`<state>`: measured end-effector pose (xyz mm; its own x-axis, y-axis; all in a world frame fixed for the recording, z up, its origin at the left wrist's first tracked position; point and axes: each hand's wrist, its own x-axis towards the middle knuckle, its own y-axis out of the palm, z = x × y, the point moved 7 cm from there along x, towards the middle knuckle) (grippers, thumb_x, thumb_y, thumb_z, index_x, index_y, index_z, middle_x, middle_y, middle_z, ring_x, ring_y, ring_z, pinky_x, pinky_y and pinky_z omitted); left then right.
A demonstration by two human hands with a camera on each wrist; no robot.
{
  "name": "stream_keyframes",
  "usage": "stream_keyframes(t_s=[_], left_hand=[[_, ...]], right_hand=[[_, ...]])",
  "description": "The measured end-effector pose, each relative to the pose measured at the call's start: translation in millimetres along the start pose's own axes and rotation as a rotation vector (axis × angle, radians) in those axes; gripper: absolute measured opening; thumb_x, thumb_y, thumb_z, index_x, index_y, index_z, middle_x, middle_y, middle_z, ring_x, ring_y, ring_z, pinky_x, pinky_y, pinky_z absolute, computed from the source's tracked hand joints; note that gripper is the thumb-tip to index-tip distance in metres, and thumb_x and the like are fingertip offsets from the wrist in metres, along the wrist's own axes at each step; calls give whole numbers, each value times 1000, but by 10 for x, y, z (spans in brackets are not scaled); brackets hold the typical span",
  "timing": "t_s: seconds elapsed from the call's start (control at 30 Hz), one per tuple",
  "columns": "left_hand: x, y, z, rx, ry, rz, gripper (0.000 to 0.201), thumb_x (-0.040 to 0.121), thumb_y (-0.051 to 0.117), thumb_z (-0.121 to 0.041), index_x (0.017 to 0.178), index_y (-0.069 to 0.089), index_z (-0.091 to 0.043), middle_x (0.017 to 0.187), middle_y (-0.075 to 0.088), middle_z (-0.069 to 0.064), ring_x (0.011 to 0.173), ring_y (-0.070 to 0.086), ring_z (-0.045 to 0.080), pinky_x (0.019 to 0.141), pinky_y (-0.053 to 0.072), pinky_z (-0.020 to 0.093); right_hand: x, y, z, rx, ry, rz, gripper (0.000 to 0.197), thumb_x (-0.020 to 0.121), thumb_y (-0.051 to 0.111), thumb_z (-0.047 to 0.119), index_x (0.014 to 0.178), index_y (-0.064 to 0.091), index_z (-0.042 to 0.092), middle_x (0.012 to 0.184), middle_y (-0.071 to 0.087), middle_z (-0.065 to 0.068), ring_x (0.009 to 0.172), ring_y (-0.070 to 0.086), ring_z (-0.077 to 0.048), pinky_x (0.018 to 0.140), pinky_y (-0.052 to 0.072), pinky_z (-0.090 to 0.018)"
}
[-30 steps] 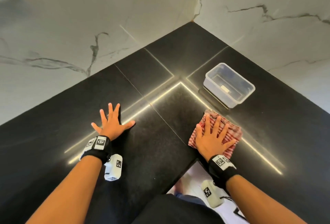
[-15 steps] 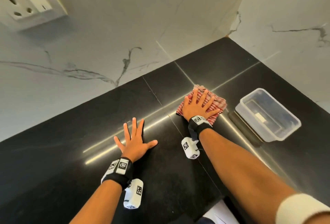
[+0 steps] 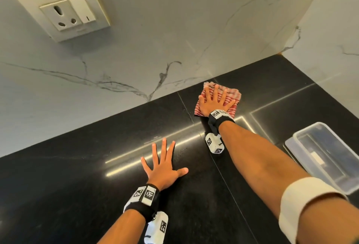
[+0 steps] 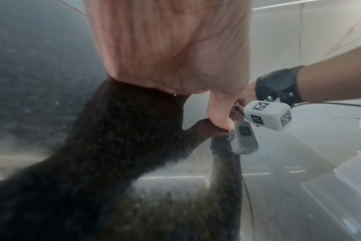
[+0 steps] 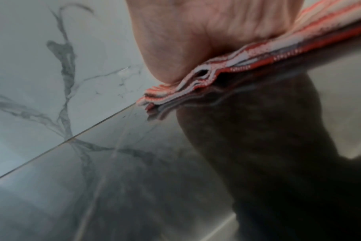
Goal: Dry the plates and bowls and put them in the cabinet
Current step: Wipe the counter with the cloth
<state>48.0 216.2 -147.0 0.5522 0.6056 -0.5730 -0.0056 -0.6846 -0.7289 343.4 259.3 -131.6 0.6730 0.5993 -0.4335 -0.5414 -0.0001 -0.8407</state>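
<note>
At the back edge of the bench [image 3: 77,175], hard by the wall, the cloth [image 3: 231,96] has been pushed from the front edge out to there under the right hand [image 3: 214,102], fingers spread flat on it; the left hand [image 3: 162,168] stays flat and spread on bare stone. This looks like wiping the bench, not drying: no plates, bowls or cabinet are in view. A clear tub [image 3: 291,142] sits toward the right edge, a wall socket [image 3: 64,12] above; nothing blocks the cloth.

The head view looks steeply down onto the black countertop [image 3: 77,195] and marble wall [image 3: 155,39]. Both wrist views sit low against that countertop, facing forward; all 3 share it.
</note>
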Motion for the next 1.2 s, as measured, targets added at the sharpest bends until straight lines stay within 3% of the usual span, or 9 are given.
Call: stream_keyframes(t_s=[0.3,0.43,0.57,0.67,0.8,0.97,1.1,1.2], left_hand=[[34,19,28,-15,-21,29,105,86,60,-69,154,-19,-51,154,-44,-19,141,-46,19,107,-30,64],[30,5,21,-41,-15,3,105,85,62,-68,154,-15,-52,155,-40,-20,142,-44,17,109,-30,63],[14,-2,32,-44,-9,-4,105,84,63,-69,155,-13,-51,157,-37,-20,143,-42,16,110,-30,62],[11,-11,28,-46,6,-10,105,84,63,-69,155,-12,-51,158,-37,-21,143,-42,16,109,-30,63],[4,-5,6,-32,-1,8,105,85,62,-68,156,-13,-51,159,-37,-19,144,-42,18,110,-29,65],[35,-1,16,-15,-21,27,104,84,61,-69,154,-15,-51,159,-38,-20,144,-42,19,109,-28,65],[47,17,36,-28,-33,41,111,84,61,-70,153,-23,-46,157,-39,-21,144,-43,18,110,-28,66],[46,22,45,-46,-34,45,117,83,62,-69,154,-26,-40,157,-40,-21,143,-43,17,110,-28,66]], right_hand=[[-215,502,907,-227,-361,153,64,101,10,62,157,-13,41,164,-27,4,150,-29,-32,113,-22,-66],[-581,661,936,-330,-637,201,59,104,12,56,156,-10,44,166,-21,11,152,-24,-26,116,-20,-63],[-700,655,596,-446,-781,122,60,104,16,55,158,-7,41,168,-13,9,155,-12,-24,120,-9,-62],[-493,494,326,-456,-721,124,62,102,14,63,157,-8,43,168,-15,10,155,-14,-22,120,-9,-64],[-182,320,234,-350,-506,226,65,99,14,69,154,-13,49,161,-28,18,149,-26,-15,115,-19,-60],[-140,449,623,-277,-320,208,65,97,14,70,152,-14,53,161,-31,16,149,-31,-25,111,-24,-63],[-477,639,865,-327,-439,260,65,99,16,67,154,-13,49,163,-30,12,150,-29,-28,115,-19,-64],[-782,738,754,-353,-524,286,63,102,17,63,154,-16,48,163,-29,14,151,-27,-25,114,-20,-61]])
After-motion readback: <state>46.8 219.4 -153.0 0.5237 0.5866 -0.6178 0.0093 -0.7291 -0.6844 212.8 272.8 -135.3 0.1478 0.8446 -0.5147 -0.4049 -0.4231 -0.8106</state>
